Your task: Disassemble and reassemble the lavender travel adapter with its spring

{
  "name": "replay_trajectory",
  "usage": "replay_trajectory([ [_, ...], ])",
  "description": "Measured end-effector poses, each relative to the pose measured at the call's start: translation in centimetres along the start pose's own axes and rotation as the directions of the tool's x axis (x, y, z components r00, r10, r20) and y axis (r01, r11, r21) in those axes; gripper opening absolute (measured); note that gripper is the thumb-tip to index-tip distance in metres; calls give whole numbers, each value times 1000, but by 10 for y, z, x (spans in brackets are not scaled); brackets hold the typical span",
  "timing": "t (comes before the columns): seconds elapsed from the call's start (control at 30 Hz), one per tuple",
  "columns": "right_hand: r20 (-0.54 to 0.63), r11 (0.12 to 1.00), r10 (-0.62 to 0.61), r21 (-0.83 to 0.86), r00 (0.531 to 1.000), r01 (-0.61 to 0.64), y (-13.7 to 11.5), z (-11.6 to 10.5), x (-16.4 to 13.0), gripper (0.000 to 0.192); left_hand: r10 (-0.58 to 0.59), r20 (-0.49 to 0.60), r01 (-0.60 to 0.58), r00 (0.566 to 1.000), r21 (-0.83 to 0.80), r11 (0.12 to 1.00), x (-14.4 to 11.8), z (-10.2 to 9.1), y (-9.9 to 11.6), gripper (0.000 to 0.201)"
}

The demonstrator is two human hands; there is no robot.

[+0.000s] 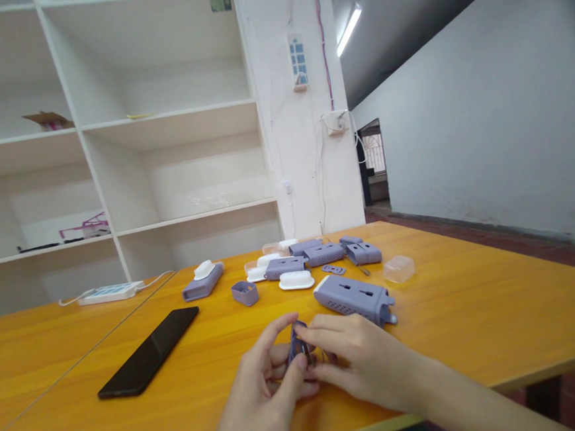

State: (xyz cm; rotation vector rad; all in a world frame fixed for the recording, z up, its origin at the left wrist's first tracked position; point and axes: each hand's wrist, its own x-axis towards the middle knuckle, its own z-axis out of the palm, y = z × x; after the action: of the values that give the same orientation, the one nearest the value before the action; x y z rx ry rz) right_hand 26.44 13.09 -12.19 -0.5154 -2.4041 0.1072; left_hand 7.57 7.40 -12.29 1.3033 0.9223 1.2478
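Observation:
My left hand (pixel 271 383) is closed around a small purple plastic part (pixel 297 344) with dark pieces inside it, low over the near table edge. Fingers of my right hand (pixel 353 356) press on the same part from the right, partly hiding it. What exactly the right fingertips pinch is too small to make out. Just beyond my hands lies a long purple plastic housing (pixel 351 298) with slots and rows of small holes. A small purple open cap (pixel 244 293) and a white oval piece (pixel 296 280) lie farther off.
More purple housings (pixel 323 254) and white pieces are grouped at the back. A clear plastic cover (pixel 399 269) lies to the right. A black phone (pixel 151 352) and a purple box with a white top (pixel 203 282) lie left, near a white power strip (pixel 112 293). Shelves stand behind the table.

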Motion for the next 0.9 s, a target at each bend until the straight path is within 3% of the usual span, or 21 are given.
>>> replay_trajectory([
  [0.23,-8,999,-32,-26,999,32,-2,-3,0,35,-1,-8,1,1000,28,1000,0,1,1,77],
  [0.53,-1,1000,-22,-18,1000,22,-2,-3,1,22,14,-7,-14,1000,27,1000,0,2,1,77],
  [0.9,-1,999,-40,-20,999,40,-2,-3,2,30,16,-16,-16,1000,47,999,-1,3,3,75],
])
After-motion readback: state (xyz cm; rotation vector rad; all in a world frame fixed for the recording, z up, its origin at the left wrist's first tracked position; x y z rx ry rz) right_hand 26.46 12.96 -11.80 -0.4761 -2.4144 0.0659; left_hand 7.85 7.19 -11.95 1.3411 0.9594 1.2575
